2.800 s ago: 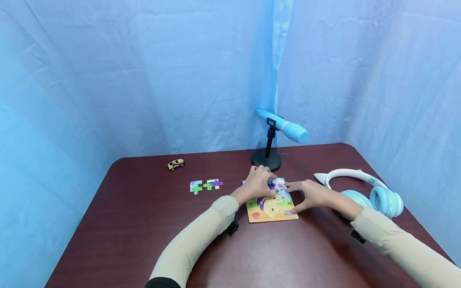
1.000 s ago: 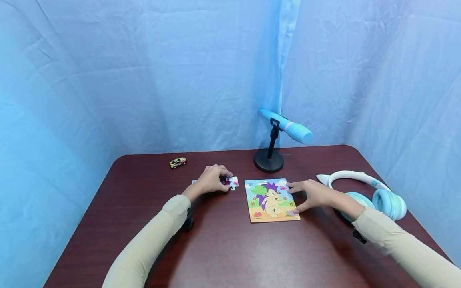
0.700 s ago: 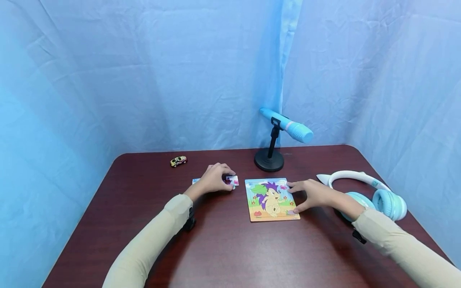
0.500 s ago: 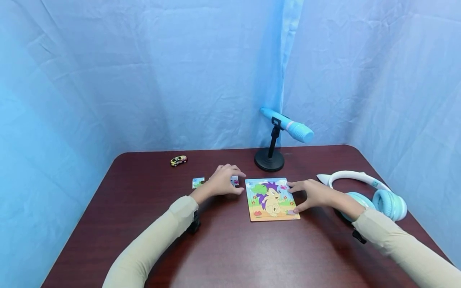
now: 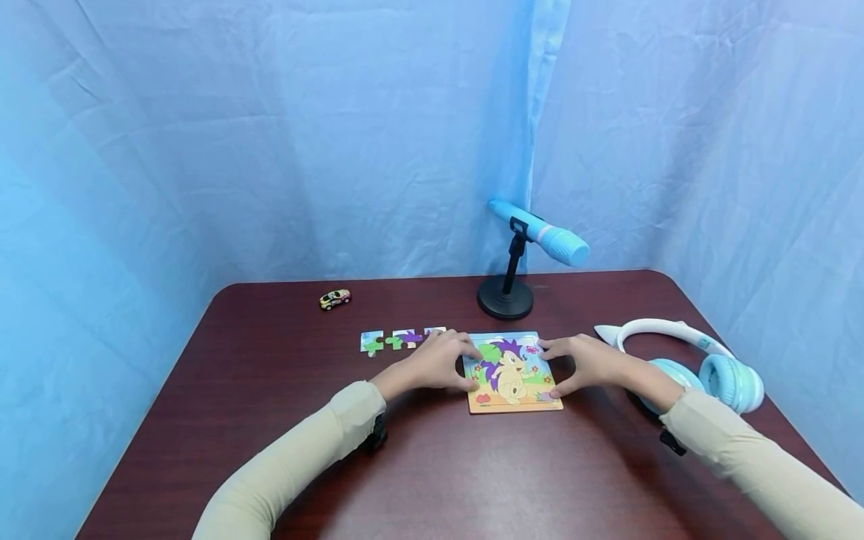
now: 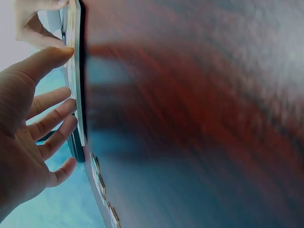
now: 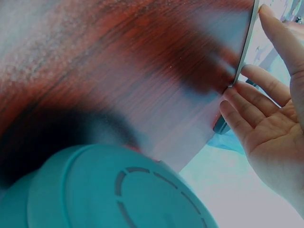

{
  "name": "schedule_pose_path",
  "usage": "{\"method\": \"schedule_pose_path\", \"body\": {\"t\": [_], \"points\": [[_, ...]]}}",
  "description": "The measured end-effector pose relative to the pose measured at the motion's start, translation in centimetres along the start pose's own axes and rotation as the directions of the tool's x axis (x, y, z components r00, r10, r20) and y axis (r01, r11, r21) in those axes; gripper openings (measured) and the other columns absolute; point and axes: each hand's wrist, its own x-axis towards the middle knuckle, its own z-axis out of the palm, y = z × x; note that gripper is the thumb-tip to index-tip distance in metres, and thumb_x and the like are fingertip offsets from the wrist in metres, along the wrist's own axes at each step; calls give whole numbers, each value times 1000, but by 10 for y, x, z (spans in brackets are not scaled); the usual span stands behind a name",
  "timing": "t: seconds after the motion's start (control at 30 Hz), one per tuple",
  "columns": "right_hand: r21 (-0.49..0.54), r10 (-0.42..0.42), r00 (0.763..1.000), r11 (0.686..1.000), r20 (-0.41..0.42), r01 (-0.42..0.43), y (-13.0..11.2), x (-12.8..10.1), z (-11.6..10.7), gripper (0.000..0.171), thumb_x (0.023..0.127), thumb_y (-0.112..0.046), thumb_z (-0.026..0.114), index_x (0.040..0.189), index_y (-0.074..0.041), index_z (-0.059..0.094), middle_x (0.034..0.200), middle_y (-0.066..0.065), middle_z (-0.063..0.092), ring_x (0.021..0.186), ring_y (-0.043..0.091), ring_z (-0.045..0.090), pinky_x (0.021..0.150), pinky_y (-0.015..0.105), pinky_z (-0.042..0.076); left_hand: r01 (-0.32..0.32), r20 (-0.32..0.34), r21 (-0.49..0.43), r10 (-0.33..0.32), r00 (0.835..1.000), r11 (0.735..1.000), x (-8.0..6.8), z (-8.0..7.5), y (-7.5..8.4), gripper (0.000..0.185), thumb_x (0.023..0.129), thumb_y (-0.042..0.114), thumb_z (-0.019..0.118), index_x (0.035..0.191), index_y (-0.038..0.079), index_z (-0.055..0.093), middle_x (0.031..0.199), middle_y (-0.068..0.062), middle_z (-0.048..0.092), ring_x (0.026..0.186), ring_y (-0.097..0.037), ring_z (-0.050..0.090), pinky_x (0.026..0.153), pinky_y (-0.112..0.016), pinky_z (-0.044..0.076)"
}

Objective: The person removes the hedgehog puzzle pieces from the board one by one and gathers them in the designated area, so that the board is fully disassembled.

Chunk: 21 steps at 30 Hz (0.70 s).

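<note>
I see both hands on a square puzzle board (image 5: 513, 375) lying flat mid-tabletop (image 5: 270, 420). My left hand (image 5: 439, 364) rests relaxed fingers on its left edge; my right hand (image 5: 583, 364) touches the right edge, fingers straight. Three loose puzzle pieces (image 5: 398, 340) lie just left of the board.

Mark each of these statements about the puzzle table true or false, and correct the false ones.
1. Both hands touch the puzzle board. True: the left hand is at its left edge, the right hand at its right.
2. The toy car sits on the board. False: it stands apart, near the table's far left.
3. Loose puzzle pieces lie left of the board. True.
4. The headphones are red. False: teal and white.
5. The microphone lies flat on the table. False: it rests on a stand.
</note>
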Motion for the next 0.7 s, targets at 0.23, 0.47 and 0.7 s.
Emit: {"method": "schedule_pose_path", "body": {"t": [0.23,0.47,0.7], "points": [[7,4,1000,1000,6,-4,1,1,0,77,77,-53,85,133,-3,68,147,22,56,132,42,56,100,54,52,32,17,-11,-32,999,999,1,5,3,46,91,42,75,131,20,71,132,-1,64,123,-17,55,108,-44,42],[5,17,1000,1000,13,-17,-1,3,-1,80,76,-56,84,133,-3,68,148,21,55,133,41,56,101,54,51,27,24,-58,-26,999,998,4,6,5,51,90,36,78,134,14,68,130,-4,64,120,-18,55,106,-39,44],[-18,-5,1000,1000,10,5,-3,3,-2,79,75,-56,85,131,-2,69,146,23,57,131,42,57,99,53,52,46,16,-60,-45,999,997,4,4,9,49,90,33,79,134,14,68,122,-5,62,111,-16,53,96,-34,43]]}}
